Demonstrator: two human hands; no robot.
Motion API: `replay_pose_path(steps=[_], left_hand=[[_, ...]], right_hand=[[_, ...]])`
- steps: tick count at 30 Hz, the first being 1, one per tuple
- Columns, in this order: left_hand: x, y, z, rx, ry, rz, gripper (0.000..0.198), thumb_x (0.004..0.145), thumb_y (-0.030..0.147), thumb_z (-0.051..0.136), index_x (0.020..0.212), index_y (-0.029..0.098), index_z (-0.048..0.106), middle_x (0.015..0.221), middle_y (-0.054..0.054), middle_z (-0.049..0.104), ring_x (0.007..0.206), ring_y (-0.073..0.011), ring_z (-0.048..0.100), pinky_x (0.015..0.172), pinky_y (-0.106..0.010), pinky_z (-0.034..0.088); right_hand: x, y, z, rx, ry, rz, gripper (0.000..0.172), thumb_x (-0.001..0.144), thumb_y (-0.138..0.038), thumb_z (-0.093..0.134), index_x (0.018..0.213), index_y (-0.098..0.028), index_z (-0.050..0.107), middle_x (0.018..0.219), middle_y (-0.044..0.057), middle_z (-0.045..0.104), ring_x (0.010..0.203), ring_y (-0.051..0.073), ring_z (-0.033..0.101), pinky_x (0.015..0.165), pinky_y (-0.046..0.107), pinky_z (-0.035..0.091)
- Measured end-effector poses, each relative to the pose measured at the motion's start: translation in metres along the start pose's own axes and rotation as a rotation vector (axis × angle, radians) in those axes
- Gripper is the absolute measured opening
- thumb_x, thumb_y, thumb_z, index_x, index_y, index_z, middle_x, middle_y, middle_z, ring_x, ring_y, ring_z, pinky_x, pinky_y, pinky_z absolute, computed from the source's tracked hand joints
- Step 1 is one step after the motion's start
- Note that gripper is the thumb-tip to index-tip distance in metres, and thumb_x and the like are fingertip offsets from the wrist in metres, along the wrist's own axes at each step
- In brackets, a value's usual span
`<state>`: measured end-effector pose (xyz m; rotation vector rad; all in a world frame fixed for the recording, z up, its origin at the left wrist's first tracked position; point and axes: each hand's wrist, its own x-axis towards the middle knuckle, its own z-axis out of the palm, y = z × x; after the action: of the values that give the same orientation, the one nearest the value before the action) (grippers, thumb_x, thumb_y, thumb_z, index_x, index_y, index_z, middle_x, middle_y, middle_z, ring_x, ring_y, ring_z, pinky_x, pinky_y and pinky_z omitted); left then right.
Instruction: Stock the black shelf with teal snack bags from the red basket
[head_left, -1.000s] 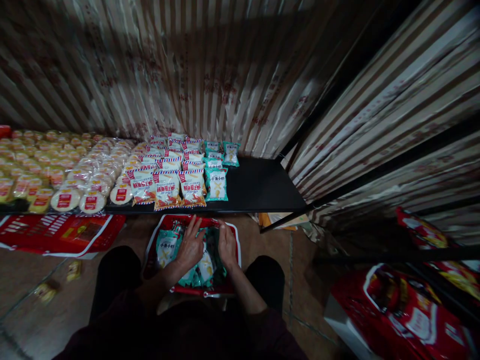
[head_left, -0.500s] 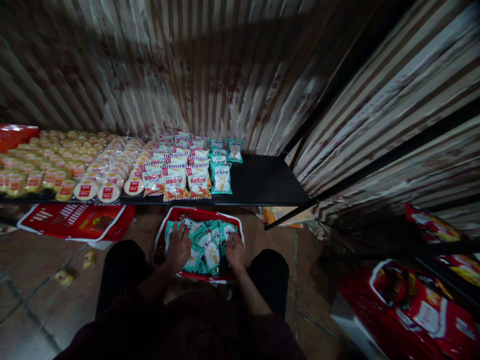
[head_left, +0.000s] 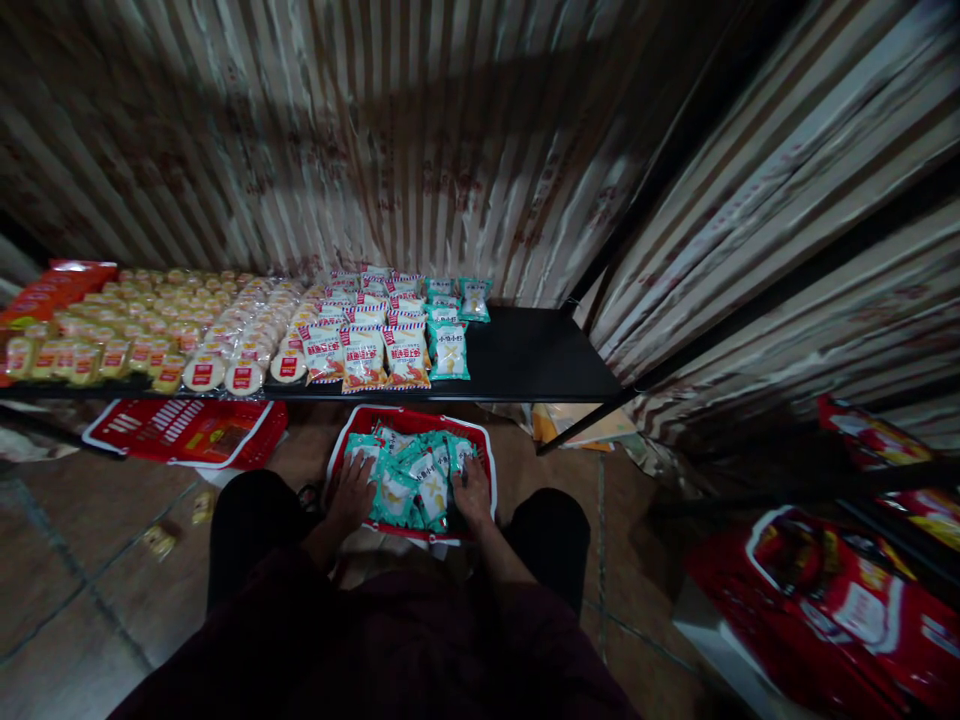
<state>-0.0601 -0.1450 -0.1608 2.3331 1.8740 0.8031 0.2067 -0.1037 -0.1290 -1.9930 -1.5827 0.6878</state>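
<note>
A red basket (head_left: 489,470) with a white rim sits on the floor between my knees, filled with teal and white snack packets (head_left: 431,485). Inside its left side, my left hand (head_left: 352,495) rests on a teal packet, fingers spread and stretched out. My right hand (head_left: 471,494) lies at the basket's right side, its open fingers touching another packet. The fingertips are dim, and the undersides of both hands are hidden. On the black shelf (head_left: 517,355) ahead, several matching teal packets (head_left: 450,350) stand beside white and orange snack bags (head_left: 365,358).
Round wrapped crackers (head_left: 204,374) and small yellow wrapped cakes (head_left: 84,362) fill the shelf's left. Under it lies another red basket (head_left: 135,430). Two yellow packets (head_left: 159,541) are on the tiled floor. Red packages (head_left: 855,620) stand at right, near a black shelf post (head_left: 585,425).
My view has shifted slightly, so the shelf and basket appear a little further right. Both hands stay in the basket; the left fingers now lie further over the left packet.
</note>
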Motion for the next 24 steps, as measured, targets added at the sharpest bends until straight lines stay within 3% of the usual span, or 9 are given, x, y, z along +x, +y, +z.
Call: replay_pose_path(steps=[6, 11, 15, 20, 24], left_hand=[[-0.002, 0.0, 0.008, -0.022, -0.022, -0.108, 0.045, 0.087, 0.023, 0.037, 0.13, 0.013, 0.046, 0.139, -0.017, 0.043, 0.136, -0.0323, 0.027, 0.103, -0.054, 0.035], [-0.006, 0.019, 0.009, -0.004, -0.06, -0.176, 0.047, 0.086, 0.022, 0.036, 0.131, 0.014, 0.048, 0.141, -0.015, 0.043, 0.135, -0.0319, 0.03, 0.104, -0.053, 0.033], [-0.002, 0.045, 0.008, 0.02, -0.141, -0.113, 0.051, 0.085, 0.018, 0.038, 0.136, 0.016, 0.043, 0.142, -0.011, 0.043, 0.137, -0.0276, 0.026, 0.111, -0.05, 0.023], [-0.002, 0.094, 0.024, 0.044, -0.206, -0.041, 0.053, 0.083, 0.018, 0.04, 0.135, 0.019, 0.044, 0.142, -0.009, 0.043, 0.136, -0.028, 0.029, 0.111, -0.055, 0.017], [-0.008, 0.132, 0.038, 0.078, -0.227, -0.213, 0.058, 0.079, 0.021, 0.046, 0.137, 0.014, 0.043, 0.145, -0.014, 0.038, 0.138, -0.0345, 0.024, 0.108, -0.054, 0.026]], right_hand=[[-0.001, 0.005, -0.002, -0.106, -0.042, -0.061, 0.054, 0.084, -0.031, 0.042, 0.131, -0.006, 0.048, 0.142, 0.015, 0.042, 0.135, 0.026, 0.033, 0.112, 0.039, 0.026], [0.006, 0.013, -0.01, -0.12, -0.068, -0.081, 0.053, 0.084, -0.03, 0.044, 0.132, -0.009, 0.049, 0.143, 0.013, 0.041, 0.135, 0.025, 0.033, 0.113, 0.036, 0.024], [0.018, 0.026, -0.025, -0.112, -0.029, 0.023, 0.053, 0.078, -0.027, 0.05, 0.129, -0.013, 0.052, 0.141, 0.011, 0.044, 0.135, 0.026, 0.033, 0.114, 0.038, 0.023], [0.03, 0.051, -0.055, -0.102, -0.005, 0.041, 0.054, 0.074, -0.023, 0.052, 0.125, -0.006, 0.055, 0.138, 0.016, 0.047, 0.132, 0.026, 0.039, 0.111, 0.034, 0.028], [0.036, 0.07, -0.073, -0.09, 0.015, 0.031, 0.05, 0.072, -0.02, 0.051, 0.121, -0.012, 0.058, 0.133, 0.013, 0.052, 0.131, 0.026, 0.041, 0.11, 0.039, 0.03]])
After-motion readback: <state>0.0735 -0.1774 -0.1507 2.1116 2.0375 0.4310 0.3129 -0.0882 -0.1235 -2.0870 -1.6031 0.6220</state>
